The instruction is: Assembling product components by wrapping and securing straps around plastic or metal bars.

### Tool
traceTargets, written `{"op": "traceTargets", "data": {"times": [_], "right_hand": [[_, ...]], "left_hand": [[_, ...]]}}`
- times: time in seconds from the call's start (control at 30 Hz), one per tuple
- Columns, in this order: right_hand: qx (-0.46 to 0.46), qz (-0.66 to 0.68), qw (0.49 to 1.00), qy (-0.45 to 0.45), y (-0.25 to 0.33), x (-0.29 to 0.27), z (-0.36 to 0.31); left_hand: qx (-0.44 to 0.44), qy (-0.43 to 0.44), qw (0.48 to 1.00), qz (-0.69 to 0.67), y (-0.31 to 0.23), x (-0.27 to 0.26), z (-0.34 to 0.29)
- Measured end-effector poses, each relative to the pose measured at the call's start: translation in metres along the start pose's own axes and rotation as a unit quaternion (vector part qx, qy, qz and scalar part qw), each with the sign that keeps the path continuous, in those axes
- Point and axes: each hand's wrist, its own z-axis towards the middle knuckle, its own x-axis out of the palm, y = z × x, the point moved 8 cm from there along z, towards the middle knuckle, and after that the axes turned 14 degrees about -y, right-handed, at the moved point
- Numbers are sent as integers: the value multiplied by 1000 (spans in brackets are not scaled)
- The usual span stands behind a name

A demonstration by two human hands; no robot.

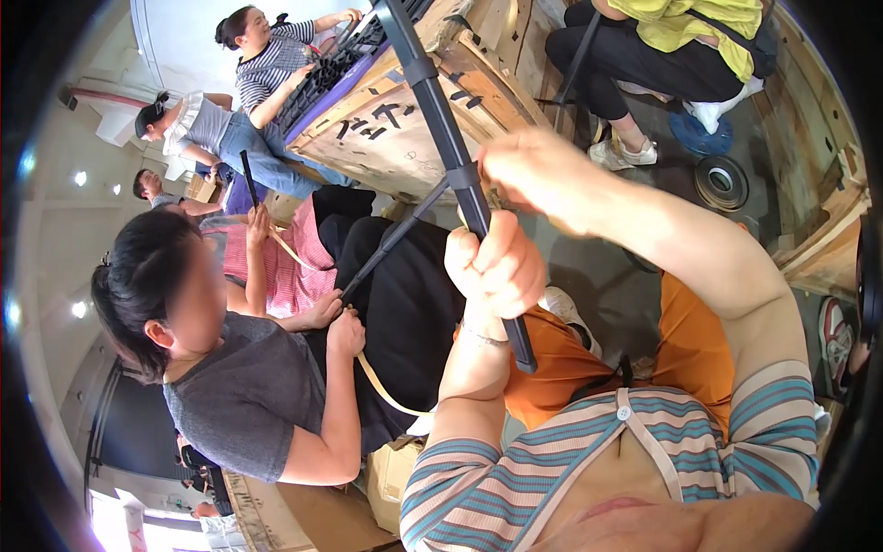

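Observation:
A long black bar slants up from my lap past the top of the view. It looks like narrow lengths laid side by side, with dark bands around it. My left hand is closed around its lower part, and the bar's end sticks out below the fist. Beside the lower band, my right hand is curled in close to the bar. Motion blurs that hand and its fingertips are partly hidden, so whatever it pinches does not show.
At my left, a seated co-worker in a grey shirt holds another dark bar and a pale strip. A wooden crate stands ahead, other people beyond it. A tape roll lies on the floor near a crouching person in yellow.

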Motion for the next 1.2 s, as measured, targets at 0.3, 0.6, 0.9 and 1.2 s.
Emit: {"op": "traceTargets", "data": {"times": [0.3,0.6,0.9,1.2], "right_hand": [[109,283,943,136,4,6,0],[-8,154,973,171,21,12,-7],[0,191,966,173,20,5,-1],[-85,111,990,27,42,-73,23]], "left_hand": [[-29,23,999,12,8,8,-2],[-42,44,996,-72,2,7,0],[3,-68,998,18,-5,-9,-2],[111,-373,804,450,-23,-64,-30]]}}
